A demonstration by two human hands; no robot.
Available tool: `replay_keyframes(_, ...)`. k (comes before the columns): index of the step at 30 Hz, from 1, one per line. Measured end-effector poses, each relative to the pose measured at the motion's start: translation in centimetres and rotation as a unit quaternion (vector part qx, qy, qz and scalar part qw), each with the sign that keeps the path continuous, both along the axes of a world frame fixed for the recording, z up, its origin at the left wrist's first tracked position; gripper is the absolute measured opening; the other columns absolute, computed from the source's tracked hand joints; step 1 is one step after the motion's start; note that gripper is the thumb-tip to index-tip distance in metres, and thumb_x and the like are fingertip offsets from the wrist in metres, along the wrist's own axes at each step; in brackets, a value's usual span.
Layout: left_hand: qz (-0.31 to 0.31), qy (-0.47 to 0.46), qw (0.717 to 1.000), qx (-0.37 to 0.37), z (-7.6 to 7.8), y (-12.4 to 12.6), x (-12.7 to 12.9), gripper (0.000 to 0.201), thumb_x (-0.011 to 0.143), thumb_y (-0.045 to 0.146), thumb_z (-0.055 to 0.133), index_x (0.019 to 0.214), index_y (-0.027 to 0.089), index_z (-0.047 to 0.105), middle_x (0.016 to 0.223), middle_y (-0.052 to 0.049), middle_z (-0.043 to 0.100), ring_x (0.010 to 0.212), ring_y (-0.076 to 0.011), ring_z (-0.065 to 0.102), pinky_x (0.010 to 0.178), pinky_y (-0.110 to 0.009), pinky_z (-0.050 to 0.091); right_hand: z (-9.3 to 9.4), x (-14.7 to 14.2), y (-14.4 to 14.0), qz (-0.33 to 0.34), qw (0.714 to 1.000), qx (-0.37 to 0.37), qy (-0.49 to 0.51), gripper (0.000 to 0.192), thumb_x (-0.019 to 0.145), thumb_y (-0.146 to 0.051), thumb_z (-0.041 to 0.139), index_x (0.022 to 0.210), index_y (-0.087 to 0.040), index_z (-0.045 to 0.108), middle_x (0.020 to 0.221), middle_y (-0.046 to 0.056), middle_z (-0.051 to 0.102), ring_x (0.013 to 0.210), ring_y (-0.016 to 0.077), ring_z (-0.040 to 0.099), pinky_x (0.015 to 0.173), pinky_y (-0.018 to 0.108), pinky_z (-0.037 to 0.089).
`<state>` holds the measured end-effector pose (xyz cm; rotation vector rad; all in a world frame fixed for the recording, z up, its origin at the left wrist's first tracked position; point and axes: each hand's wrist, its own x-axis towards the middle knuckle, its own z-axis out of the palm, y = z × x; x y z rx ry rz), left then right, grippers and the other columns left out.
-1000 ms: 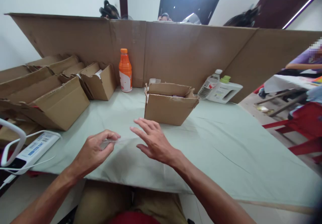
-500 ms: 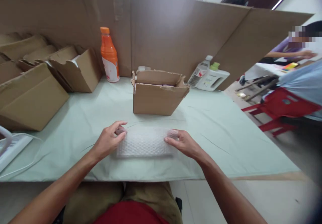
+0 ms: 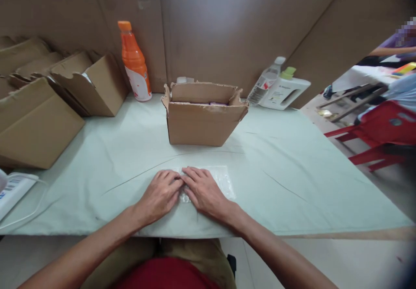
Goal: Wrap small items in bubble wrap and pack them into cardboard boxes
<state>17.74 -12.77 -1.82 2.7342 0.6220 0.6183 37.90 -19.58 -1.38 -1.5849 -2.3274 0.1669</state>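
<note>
Our left hand (image 3: 161, 195) lies flat, palm down, fingers spread out and not gripping, pressing on the bubble wrap sheet (image 3: 224, 180). Our right hand (image 3: 203, 192) lies flat the same way, just beside it, so the two hands touch in the middle. Both arms reach in from the near edge of the table.

The big cardboard wall (image 3: 227, 24) stands far behind the bubble wrap sheet. The green table cover (image 3: 292, 167) lies under the sheet. The pile of flat boxes (image 3: 39, 107) sits well to the left of it. The open cardboard box (image 3: 203, 120) stands just behind the sheet. The orange bottle (image 3: 134, 63) is behind it and to the left. The sheet itself lies flat under our hands, with its clear right end sticking out past our right hand.
</note>
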Motion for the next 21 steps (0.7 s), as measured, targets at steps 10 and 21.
replay_keyframes(10,0.03,-0.051,0.997,-0.047,-1.6,0.3,-1.3,0.029,0.089,0.015,0.053,0.115,0.021,0.065,0.125,-0.011,0.063,0.117,-0.0266,0.056,0.099,-0.045,0.047,-2.1,9.2,-6.6,-0.235,0.971,0.037,0.009,0.04,0.1,-0.039,0.045,0.133,-0.022,0.059,0.142,0.013,0.059,0.131,0.0305,0.053,0.103,0.052,0.044)
replay_keyframes(21,0.248,-0.054,0.966,-0.051,-2.5,0.6,-1.9,0.006,0.083,0.022,0.058,0.084,0.021,0.064,0.128,-0.014,0.063,0.13,-0.0347,0.05,0.106,-0.054,0.041,-2.9,6.9,-3.9,-0.264,0.957,0.07,0.102,0.021,0.091,-0.038,0.052,0.095,-0.021,0.064,0.127,0.013,0.067,0.119,0.0316,0.06,0.101,0.053,0.042)
